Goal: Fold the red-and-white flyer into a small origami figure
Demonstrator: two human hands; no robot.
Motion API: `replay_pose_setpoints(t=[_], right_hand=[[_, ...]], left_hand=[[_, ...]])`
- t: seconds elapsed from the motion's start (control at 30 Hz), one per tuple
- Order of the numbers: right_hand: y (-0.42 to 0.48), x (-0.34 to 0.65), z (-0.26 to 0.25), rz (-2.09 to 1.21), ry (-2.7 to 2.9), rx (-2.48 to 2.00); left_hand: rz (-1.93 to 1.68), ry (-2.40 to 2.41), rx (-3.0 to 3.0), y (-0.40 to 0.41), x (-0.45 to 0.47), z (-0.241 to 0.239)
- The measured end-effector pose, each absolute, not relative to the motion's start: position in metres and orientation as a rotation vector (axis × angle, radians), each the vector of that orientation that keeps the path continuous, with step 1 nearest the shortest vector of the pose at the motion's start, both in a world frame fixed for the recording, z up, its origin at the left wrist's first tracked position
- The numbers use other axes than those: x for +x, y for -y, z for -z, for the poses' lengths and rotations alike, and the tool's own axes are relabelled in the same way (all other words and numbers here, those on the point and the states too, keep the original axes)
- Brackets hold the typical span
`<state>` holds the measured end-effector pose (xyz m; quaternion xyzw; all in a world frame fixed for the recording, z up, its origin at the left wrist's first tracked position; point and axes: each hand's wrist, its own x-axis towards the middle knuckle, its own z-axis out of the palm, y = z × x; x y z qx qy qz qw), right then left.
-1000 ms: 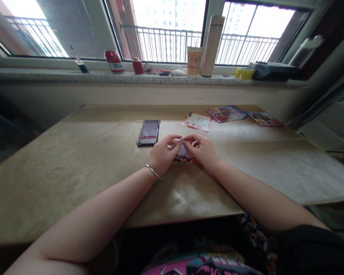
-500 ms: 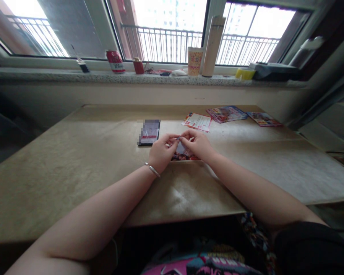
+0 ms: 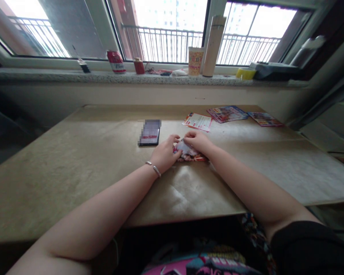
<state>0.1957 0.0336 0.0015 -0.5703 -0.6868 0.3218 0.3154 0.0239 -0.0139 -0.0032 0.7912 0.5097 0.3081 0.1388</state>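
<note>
On the table before me lies a colourful printed sheet or packet (image 3: 191, 157), partly covered by my hands. A pale, thin piece (image 3: 184, 148) rises over its middle; whether it is a film or a folded flap I cannot tell. My right hand (image 3: 199, 141) pinches the upper edge of this pale piece between thumb and fingers. My left hand (image 3: 166, 150) rests on the left side of the printed sheet, thumb pressed on it and fingers apart. A silver bracelet (image 3: 156, 170) circles the left wrist.
A phone (image 3: 150, 132) lies left of my hands. Beyond them are a white printed card (image 3: 198, 121), a fanned stack of colourful packets (image 3: 227, 114) and another stack (image 3: 264, 118). The windowsill (image 3: 160, 79) holds a can (image 3: 116, 62), a paper cup (image 3: 195, 61) and a tall flask (image 3: 214, 47).
My hands have moved apart from a shared pinch. The left has lowered onto the printed sheet and spread its fingers; the right has shifted slightly right, and more of the pale piece shows.
</note>
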Motion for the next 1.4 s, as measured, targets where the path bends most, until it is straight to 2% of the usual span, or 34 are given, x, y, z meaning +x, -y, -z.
replay_pose_setpoints(t=[0.27, 0.57, 0.8, 1.4], right_hand=[[-0.049, 0.203, 0.004, -0.646, 1.974, -1.807], [-0.05, 0.198, -0.002, -0.369, 2.119, -1.916], [-0.055, 0.198, -0.002, -0.346, 2.081, -1.941], [-0.07, 0.202, 0.007, -0.391, 1.996, -1.91]], left_hand=[[-0.733, -1.281, 2.817, 0.014, 0.027, -0.001], [-0.465, -1.224, 2.953, 0.019, 0.031, 0.005], [-0.281, -1.266, 2.912, 0.017, 0.033, 0.011], [-0.137, -1.173, 2.808, 0.017, 0.029, 0.006]])
